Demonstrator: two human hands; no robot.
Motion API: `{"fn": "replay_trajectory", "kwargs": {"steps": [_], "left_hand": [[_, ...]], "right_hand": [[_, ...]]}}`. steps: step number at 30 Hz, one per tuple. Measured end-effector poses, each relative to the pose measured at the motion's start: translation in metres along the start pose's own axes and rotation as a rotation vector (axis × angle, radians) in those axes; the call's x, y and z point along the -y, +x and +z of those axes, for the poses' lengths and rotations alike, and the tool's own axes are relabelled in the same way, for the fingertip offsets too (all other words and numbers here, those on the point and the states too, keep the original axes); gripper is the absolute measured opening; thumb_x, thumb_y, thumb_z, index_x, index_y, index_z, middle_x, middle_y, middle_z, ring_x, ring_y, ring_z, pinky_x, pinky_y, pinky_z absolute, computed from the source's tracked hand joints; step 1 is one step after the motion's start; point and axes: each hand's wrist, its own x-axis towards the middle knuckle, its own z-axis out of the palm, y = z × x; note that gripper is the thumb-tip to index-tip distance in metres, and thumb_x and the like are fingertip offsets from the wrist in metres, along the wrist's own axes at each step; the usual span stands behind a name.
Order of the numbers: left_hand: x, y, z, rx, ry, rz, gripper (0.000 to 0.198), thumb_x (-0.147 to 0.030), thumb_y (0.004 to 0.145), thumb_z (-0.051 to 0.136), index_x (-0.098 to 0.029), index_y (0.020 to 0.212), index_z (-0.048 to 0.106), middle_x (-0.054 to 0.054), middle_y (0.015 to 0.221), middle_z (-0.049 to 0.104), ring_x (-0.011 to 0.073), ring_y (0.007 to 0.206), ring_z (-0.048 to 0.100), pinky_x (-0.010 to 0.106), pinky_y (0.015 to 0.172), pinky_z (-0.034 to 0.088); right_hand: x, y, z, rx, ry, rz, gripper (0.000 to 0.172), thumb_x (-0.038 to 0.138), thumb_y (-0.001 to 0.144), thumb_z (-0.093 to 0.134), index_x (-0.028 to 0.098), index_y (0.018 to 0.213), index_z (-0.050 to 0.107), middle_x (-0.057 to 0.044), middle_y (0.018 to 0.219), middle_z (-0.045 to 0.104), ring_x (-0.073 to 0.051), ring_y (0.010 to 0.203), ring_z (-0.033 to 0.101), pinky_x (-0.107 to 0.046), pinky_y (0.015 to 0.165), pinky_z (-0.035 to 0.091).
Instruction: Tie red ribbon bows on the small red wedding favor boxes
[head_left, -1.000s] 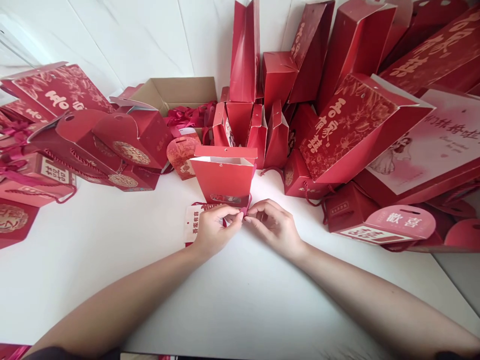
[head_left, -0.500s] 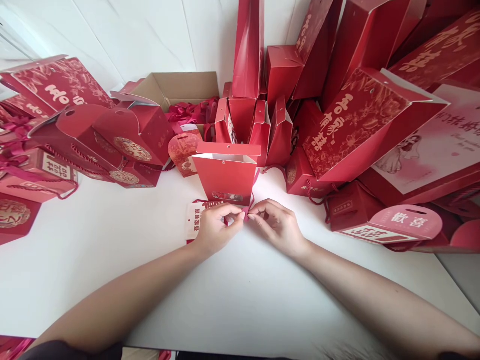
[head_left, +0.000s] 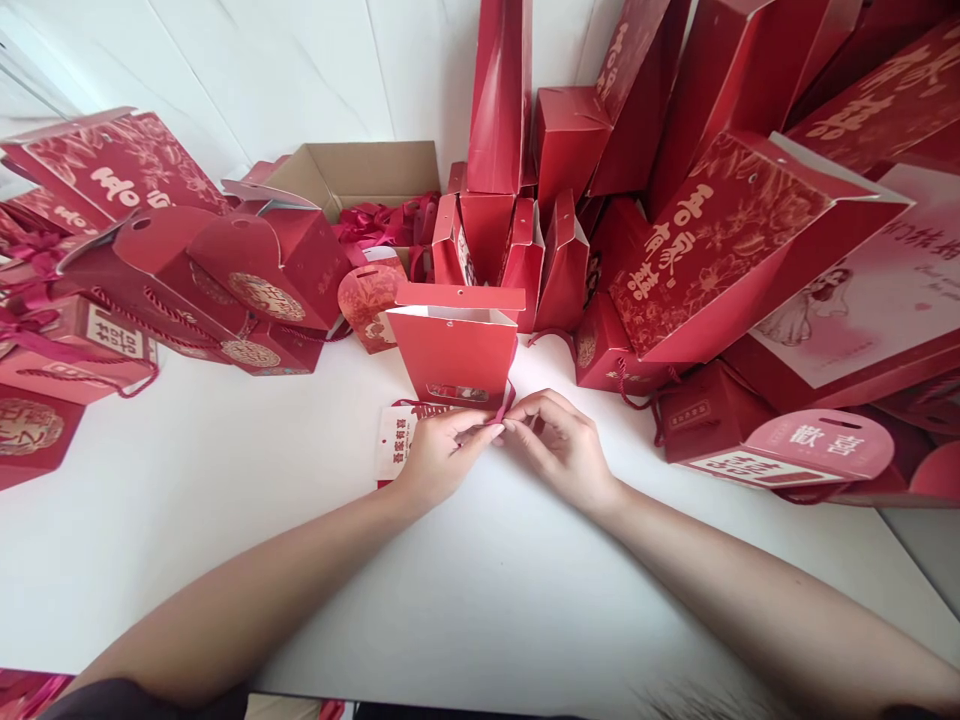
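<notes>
In front of me my left hand (head_left: 439, 455) and my right hand (head_left: 566, 440) meet, their fingertips pinching a thin dark-pink ribbon (head_left: 508, 402). The ribbon runs up along the right side of an upright red gift box (head_left: 457, 350), whose top flap stands up and whose lower front has a small window. Just behind the fingers is that box's base. Partly under my left hand lies a white printed card (head_left: 391, 440) with red lettering; its right part is hidden. The ribbon's ends between the fingers are too small to make out.
A cardboard box (head_left: 360, 165) of dark-pink ribbons stands behind. Red gift boxes (head_left: 262, 265) are piled at the left, and taller red bags (head_left: 712, 240) crowd the right. A box with a pink rounded top (head_left: 829, 445) lies near the table's right edge.
My fingertips have shifted slightly right and drawn closer together on the ribbon. My left fingers now reach farther along it. The red gift box stays in place.
</notes>
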Motion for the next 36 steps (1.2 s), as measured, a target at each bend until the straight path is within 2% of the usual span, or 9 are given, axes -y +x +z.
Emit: {"fn": "replay_trajectory", "kwargs": {"steps": [8,15,18,22,32,36], "left_hand": [[0.000,-0.002,0.000,-0.003,0.201,0.134,0.021,-0.028,0.094,0.053,-0.018,0.088,0.071,0.001,0.086,0.073,0.0134,0.082,0.067,0.023,0.073,0.049],[-0.002,-0.003,-0.002,0.004,0.302,0.220,0.021,-0.025,0.096,0.051,-0.018,0.085,0.067,0.001,0.083,0.070,0.0124,0.078,0.064,0.024,0.074,0.046],[-0.003,-0.003,-0.002,-0.028,0.261,0.213,0.015,-0.027,0.092,0.058,-0.018,0.084,0.066,0.001,0.080,0.068,0.0123,0.074,0.061,0.023,0.069,0.046],[-0.005,-0.003,0.000,-0.082,0.159,0.225,0.015,-0.029,0.085,0.067,-0.016,0.077,0.067,0.000,0.072,0.066,0.0111,0.067,0.059,0.022,0.064,0.046],[-0.003,-0.001,-0.001,-0.043,0.063,0.203,0.017,-0.023,0.091,0.058,-0.015,0.087,0.072,0.004,0.083,0.071,0.0140,0.076,0.065,0.025,0.070,0.051],[-0.005,-0.003,0.000,-0.048,0.098,0.226,0.022,-0.023,0.094,0.053,-0.015,0.083,0.070,0.004,0.081,0.070,0.0130,0.075,0.064,0.024,0.070,0.049]], "right_hand": [[0.000,-0.001,0.000,0.075,-0.017,0.058,0.008,0.021,0.095,0.057,0.021,0.091,0.063,-0.003,0.087,0.062,-0.015,0.072,0.057,-0.029,0.064,0.045],[-0.004,0.000,-0.002,0.147,0.097,0.122,0.008,0.024,0.096,0.055,0.021,0.092,0.061,-0.004,0.089,0.062,-0.017,0.079,0.058,-0.032,0.072,0.047],[-0.003,0.000,-0.001,0.121,0.151,0.113,0.007,0.024,0.095,0.057,0.021,0.090,0.061,-0.003,0.086,0.061,-0.016,0.078,0.058,-0.031,0.069,0.047],[0.003,0.001,-0.002,0.077,0.138,0.004,0.004,0.018,0.092,0.060,0.021,0.089,0.061,-0.003,0.086,0.059,-0.016,0.078,0.057,-0.031,0.068,0.046],[0.005,0.003,-0.002,0.057,0.111,-0.014,0.008,0.018,0.091,0.060,0.021,0.099,0.062,-0.005,0.092,0.060,-0.017,0.080,0.057,-0.032,0.068,0.048],[0.005,0.002,0.001,0.027,0.076,-0.026,0.012,0.019,0.087,0.067,0.021,0.098,0.062,-0.004,0.090,0.061,-0.017,0.080,0.057,-0.031,0.067,0.048]]}}
